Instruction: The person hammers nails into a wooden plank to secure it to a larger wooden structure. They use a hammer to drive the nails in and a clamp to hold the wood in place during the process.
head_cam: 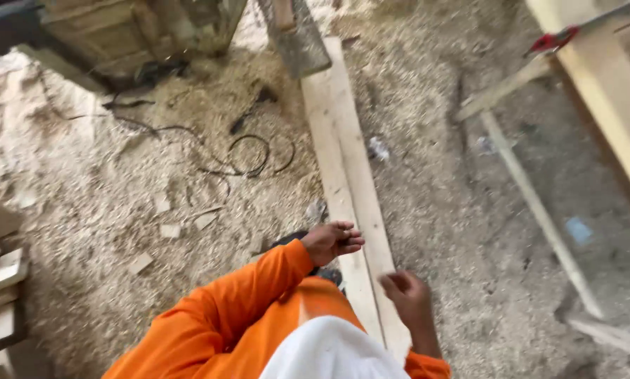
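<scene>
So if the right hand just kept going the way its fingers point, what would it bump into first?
The right hand has curled fingers aimed up and left, toward the long pale plank on the sawdust floor. It would probably meet that plank first, though the hand is blurred and depth is unclear.

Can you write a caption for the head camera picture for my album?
Two bare hands, left hand and right hand, hover above long wooden planks on a sawdust-covered floor.

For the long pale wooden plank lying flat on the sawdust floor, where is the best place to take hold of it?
Probably the near end of the long pale wooden plank, just below the left hand and right hand. It lies flat, so come from above and grip its two long edges; the far end lies under a grey board.
</scene>
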